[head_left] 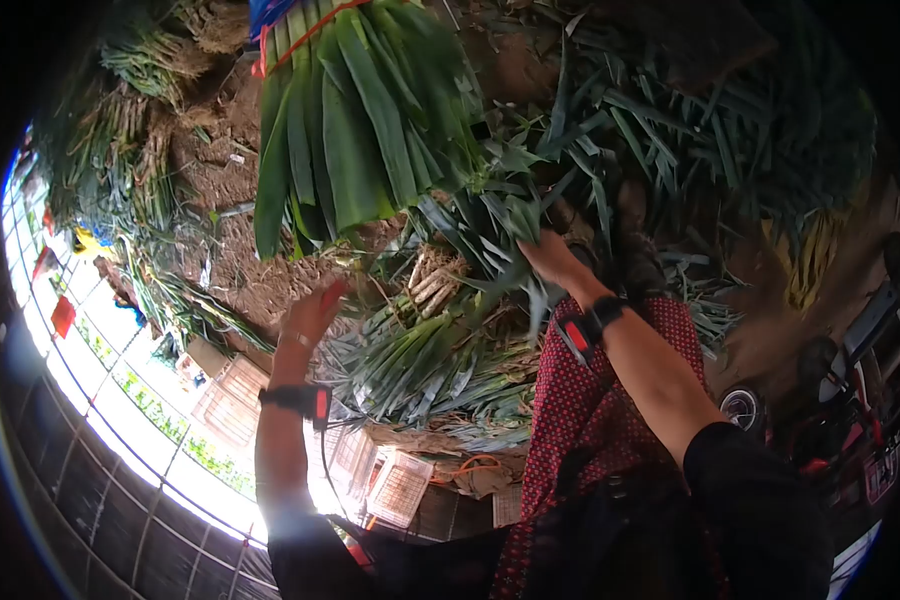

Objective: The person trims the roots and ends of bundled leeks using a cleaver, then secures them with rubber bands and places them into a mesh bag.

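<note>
My right hand is closed on green leek leaves at the top of a heap of leeks lying on the soil. My left hand is raised left of the heap, fingers together, with a small red item at its fingertips; what it is I cannot tell. Both wrists wear black bands with red parts. A big bundle of leeks, tied with a red band, hangs or lies above the hands, its broad leaves pointing at them.
More leeks lie on the bare earth at the left and in a thick mass at the upper right. Crates and a mesh fence are at the lower left. A wheeled vehicle stands at the right.
</note>
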Demonstrator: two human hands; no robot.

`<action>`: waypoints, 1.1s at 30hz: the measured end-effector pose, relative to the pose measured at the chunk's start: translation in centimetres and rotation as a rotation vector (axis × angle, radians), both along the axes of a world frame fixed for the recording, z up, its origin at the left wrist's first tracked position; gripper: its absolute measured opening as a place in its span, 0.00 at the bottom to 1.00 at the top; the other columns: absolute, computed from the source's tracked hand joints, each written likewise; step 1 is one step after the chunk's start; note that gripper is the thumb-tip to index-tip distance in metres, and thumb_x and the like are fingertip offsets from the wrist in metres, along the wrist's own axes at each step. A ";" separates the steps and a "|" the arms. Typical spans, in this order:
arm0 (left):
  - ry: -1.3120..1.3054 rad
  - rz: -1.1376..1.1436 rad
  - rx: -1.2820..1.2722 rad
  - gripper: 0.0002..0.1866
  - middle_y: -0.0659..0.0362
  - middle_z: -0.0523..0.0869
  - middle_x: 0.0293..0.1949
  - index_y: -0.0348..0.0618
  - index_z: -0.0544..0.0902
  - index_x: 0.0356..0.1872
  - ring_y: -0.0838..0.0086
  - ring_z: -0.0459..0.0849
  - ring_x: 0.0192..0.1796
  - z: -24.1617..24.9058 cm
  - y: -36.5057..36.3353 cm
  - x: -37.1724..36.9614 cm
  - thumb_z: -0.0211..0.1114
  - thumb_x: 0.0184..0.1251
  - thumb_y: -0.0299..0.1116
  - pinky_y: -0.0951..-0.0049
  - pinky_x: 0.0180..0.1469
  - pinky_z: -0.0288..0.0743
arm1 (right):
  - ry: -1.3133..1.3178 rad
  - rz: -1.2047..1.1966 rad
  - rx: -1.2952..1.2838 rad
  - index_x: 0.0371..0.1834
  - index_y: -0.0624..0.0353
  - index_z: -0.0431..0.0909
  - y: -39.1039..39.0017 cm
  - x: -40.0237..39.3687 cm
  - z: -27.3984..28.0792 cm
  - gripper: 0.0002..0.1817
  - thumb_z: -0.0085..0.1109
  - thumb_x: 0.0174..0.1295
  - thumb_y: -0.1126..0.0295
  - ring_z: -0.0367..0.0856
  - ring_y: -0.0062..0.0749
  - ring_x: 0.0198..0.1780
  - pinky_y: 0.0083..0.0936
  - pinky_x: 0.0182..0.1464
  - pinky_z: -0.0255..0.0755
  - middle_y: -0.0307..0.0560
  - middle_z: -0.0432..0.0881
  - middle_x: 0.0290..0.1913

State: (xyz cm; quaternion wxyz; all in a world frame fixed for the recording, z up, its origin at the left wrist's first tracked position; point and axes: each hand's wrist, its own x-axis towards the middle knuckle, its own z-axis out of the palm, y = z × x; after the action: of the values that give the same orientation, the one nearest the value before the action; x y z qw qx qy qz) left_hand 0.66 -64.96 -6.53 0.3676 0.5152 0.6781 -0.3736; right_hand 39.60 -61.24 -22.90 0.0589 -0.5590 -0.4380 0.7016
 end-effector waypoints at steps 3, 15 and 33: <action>0.092 -0.074 -0.169 0.21 0.46 0.83 0.33 0.42 0.77 0.40 0.51 0.82 0.37 3.7 -3.8 -1.3 0.60 0.58 0.50 0.54 0.39 0.74 | -0.158 0.318 -0.067 0.44 0.62 0.74 -5.7 4.5 1.3 0.20 0.47 0.59 0.56 0.76 0.62 0.42 0.46 0.42 0.70 0.64 0.80 0.35; -0.152 -0.166 0.215 0.22 0.51 0.83 0.37 0.56 0.71 0.56 0.53 0.82 0.39 -10.0 9.7 17.0 0.53 0.64 0.52 0.56 0.40 0.76 | -0.231 0.092 -0.245 0.44 0.61 0.74 -8.1 10.6 1.8 0.19 0.55 0.58 0.58 0.80 0.53 0.37 0.41 0.39 0.72 0.62 0.80 0.33; 0.101 -0.060 0.064 0.21 0.48 0.81 0.43 0.60 0.72 0.54 0.53 0.82 0.40 -15.4 7.4 17.0 0.52 0.63 0.53 0.54 0.38 0.76 | -0.093 -0.196 -0.323 0.39 0.64 0.75 -5.7 16.9 4.7 0.11 0.54 0.61 0.67 0.73 0.22 0.30 0.27 0.33 0.69 0.40 0.76 0.27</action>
State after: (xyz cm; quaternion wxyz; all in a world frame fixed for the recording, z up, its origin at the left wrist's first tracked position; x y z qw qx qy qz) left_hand 17.62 -57.59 -21.92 0.3050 0.5273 0.6916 -0.3880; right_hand 56.48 -66.90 -18.22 0.0159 -0.6329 -0.2654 0.7272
